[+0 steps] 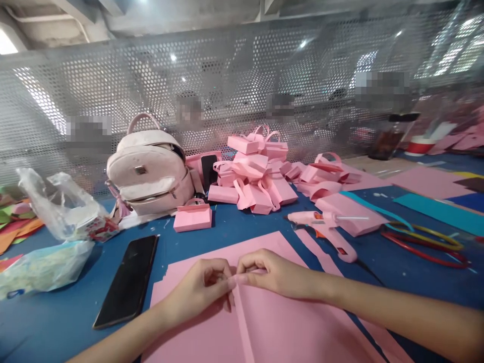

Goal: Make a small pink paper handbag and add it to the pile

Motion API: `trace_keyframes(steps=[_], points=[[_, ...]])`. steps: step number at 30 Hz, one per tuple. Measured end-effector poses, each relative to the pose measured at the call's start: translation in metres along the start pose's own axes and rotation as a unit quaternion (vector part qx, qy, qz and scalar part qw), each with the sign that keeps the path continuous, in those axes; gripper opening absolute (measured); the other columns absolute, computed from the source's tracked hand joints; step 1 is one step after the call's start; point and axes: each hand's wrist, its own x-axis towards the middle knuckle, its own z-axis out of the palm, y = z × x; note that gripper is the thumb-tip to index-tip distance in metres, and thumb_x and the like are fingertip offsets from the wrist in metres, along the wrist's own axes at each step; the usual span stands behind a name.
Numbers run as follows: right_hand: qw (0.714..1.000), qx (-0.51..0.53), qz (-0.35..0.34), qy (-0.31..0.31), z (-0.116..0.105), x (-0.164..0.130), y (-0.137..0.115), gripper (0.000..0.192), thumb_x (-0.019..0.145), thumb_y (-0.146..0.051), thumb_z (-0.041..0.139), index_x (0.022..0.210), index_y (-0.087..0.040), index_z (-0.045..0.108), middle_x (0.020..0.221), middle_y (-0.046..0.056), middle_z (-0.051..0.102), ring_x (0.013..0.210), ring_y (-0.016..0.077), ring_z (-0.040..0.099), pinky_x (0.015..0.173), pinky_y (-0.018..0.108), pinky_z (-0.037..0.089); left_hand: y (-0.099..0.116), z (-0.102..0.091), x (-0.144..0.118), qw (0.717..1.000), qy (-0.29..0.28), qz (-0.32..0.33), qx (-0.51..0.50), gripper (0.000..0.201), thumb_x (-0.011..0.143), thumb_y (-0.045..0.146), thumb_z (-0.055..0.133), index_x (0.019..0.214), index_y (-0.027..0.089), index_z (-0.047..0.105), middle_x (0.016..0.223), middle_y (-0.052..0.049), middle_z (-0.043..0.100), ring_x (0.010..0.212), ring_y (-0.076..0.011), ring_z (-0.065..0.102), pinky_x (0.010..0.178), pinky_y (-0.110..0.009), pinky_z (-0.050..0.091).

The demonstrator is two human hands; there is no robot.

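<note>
Large pink paper sheets [295, 322] lie stacked on the blue table in front of me. A narrow folded pink paper strip [242, 322] runs from between my hands toward my body. My left hand [214, 285] pinches the strip's far end with thumb and fingers. From the other side, my right hand [260, 272] pinches that same end, its thumb meeting my left thumb. A pink hot glue gun [325, 224] rests to the right of the sheets, partly on a pink paper piece. At the left lies a black smartphone [128, 282], apart from my left hand.
Several small pink paper bags [257, 171] are piled at the back, with one single bag [192, 217] nearer. A pale backpack [151, 171] stands at back left beside plastic bags [71, 212]. Coloured strips [423, 239] lie right. Perforated metal panels [234, 65] rise behind the table.
</note>
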Motion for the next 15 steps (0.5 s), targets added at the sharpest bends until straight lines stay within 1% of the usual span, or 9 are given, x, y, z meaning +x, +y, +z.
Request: trace_keyframes(steps=[4, 8, 11, 15], points=[[1.0, -0.001, -0.004, 0.006, 0.0004, 0.0001, -0.0016, 0.022, 0.093, -0.034, 0.061, 0.082, -0.016, 0.066, 0.076, -0.003, 0.054, 0.073, 0.0128, 0.046, 0.066, 0.024, 0.034, -0.0007, -0.0005, -0.0005, 1.0, 0.003, 0.0, 0.004, 0.043, 0.083, 0.054, 0.074, 0.073, 0.016, 0.057, 0.064, -0.001, 0.065, 0.058, -0.0137, 0.064, 0.059, -0.024, 0.048], [1.0, 0.001, -0.011, 0.008, 0.0015, 0.0002, -0.0002, 0.033, 0.092, -0.046, 0.064, 0.079, -0.016, 0.065, 0.072, -0.004, 0.05, 0.07, 0.0121, 0.043, 0.063, 0.024, 0.032, -0.0013, -0.0002, 0.0005, 1.0, 0.007, -0.006, 0.005, 0.044, 0.081, 0.057, 0.074, 0.078, 0.016, 0.058, 0.065, 0.002, 0.061, 0.057, -0.013, 0.063, 0.056, -0.022, 0.046], [1.0, 0.0, -0.017, 0.01, 0.003, 0.0002, 0.0017, 0.039, 0.09, -0.054, 0.065, 0.076, -0.017, 0.064, 0.07, -0.004, 0.048, 0.068, 0.012, 0.041, 0.061, 0.024, 0.031, -0.0001, 0.0009, 0.001, 1.0, 0.007, -0.006, 0.002, 0.046, 0.081, 0.059, 0.074, 0.079, 0.016, 0.057, 0.066, 0.003, 0.058, 0.057, -0.0121, 0.063, 0.055, -0.021, 0.044], [1.0, -0.004, -0.021, 0.013, 0.0047, -0.0006, 0.0031, 0.04, 0.09, -0.055, 0.064, 0.078, -0.017, 0.065, 0.072, -0.003, 0.051, 0.07, 0.0137, 0.044, 0.063, 0.025, 0.032, 0.0027, 0.0029, -0.0004, 1.0, 0.012, 0.001, -0.002, 0.045, 0.079, 0.056, 0.077, 0.075, 0.016, 0.057, 0.069, 0.002, 0.06, 0.059, -0.0116, 0.062, 0.057, -0.021, 0.044]])
